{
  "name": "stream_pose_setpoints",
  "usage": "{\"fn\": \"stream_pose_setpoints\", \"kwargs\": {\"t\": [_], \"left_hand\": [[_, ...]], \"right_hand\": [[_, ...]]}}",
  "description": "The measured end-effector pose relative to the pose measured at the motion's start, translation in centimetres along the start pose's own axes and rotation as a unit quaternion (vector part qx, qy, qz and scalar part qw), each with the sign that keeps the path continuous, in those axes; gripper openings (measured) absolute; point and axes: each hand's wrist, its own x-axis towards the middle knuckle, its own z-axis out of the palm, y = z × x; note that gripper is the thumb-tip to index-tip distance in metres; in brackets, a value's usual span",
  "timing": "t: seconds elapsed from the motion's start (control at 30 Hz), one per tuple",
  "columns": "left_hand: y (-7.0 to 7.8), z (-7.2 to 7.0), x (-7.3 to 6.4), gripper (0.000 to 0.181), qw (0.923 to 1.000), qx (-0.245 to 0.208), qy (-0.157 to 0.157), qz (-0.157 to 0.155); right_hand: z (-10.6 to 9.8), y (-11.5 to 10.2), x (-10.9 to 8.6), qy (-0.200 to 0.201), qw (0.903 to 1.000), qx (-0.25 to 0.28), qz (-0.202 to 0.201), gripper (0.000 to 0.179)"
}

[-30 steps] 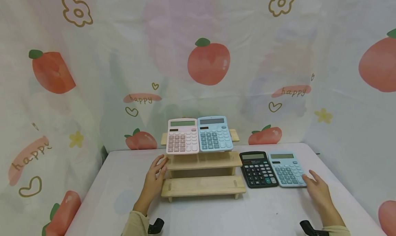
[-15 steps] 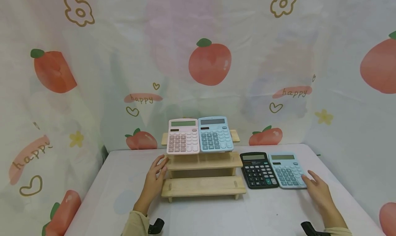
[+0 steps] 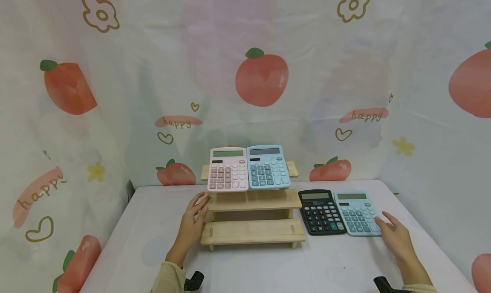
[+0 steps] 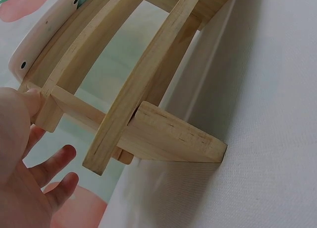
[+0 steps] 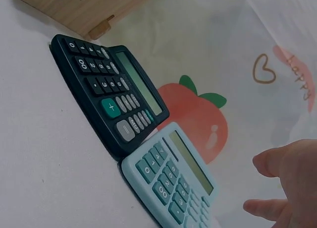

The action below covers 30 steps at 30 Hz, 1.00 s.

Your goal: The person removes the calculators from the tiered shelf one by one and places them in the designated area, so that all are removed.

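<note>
A tiered wooden rack (image 3: 253, 232) stands mid-table. Its top shelf bears a pink calculator (image 3: 228, 169) on the left and a light blue calculator (image 3: 268, 166) on the right, side by side. My left hand (image 3: 191, 222) touches the rack's left side with relaxed fingers; in the left wrist view its thumb lies at a shelf end (image 4: 47, 120). Right of the rack lie a black calculator (image 3: 322, 212) and a second light blue calculator (image 3: 357, 213), edges together. My right hand (image 3: 396, 237), fingers spread and relaxed, is at the lower right edge of that blue one.
A white cloth covers the table (image 3: 253, 271). Behind it and along both sides hangs a fabric backdrop (image 3: 291, 131) printed with fruit, hearts and flowers. The rack's middle shelf (image 3: 253, 200) and bottom shelf show bare wood.
The head view has shifted slightly, so everything sits a few pixels further right. Both hands, the rack and the calculators stay in the same places relative to each other.
</note>
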Motion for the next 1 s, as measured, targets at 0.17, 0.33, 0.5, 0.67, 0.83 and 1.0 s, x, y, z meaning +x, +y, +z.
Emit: {"fn": "stream_pose_setpoints", "kwargs": {"t": [0.17, 0.33, 0.5, 0.67, 0.83, 1.0], "left_hand": [[0.0, 0.0, 0.0, 0.040, 1.0000, -0.002, 0.001, 0.001], [0.1, 0.0, -0.1, 0.040, 1.0000, -0.003, 0.001, 0.000], [0.1, 0.0, 0.0, 0.040, 1.0000, -0.003, 0.001, -0.003], [0.1, 0.0, 0.0, 0.040, 1.0000, -0.006, -0.002, -0.006], [0.1, 0.0, 0.0, 0.040, 1.0000, -0.005, -0.002, -0.007], [0.3, -0.1, 0.0, 0.039, 1.0000, -0.009, 0.001, -0.003]], "right_hand": [[0.4, 2.2, 2.3, 0.010, 0.9994, -0.005, -0.034, 0.081], [0.7, 4.5, 4.6, 0.020, 0.9970, -0.002, -0.074, 0.082], [1.3, 5.3, 5.8, 0.021, 0.9943, 0.005, -0.105, 0.082], [1.5, 3.8, 4.5, 0.013, 0.9940, 0.006, -0.108, 0.081], [1.0, -1.9, -1.6, -0.015, 0.9944, 0.008, -0.104, 0.070], [1.1, -4.0, -3.6, -0.036, 0.9923, -0.005, -0.118, 0.067]]}}
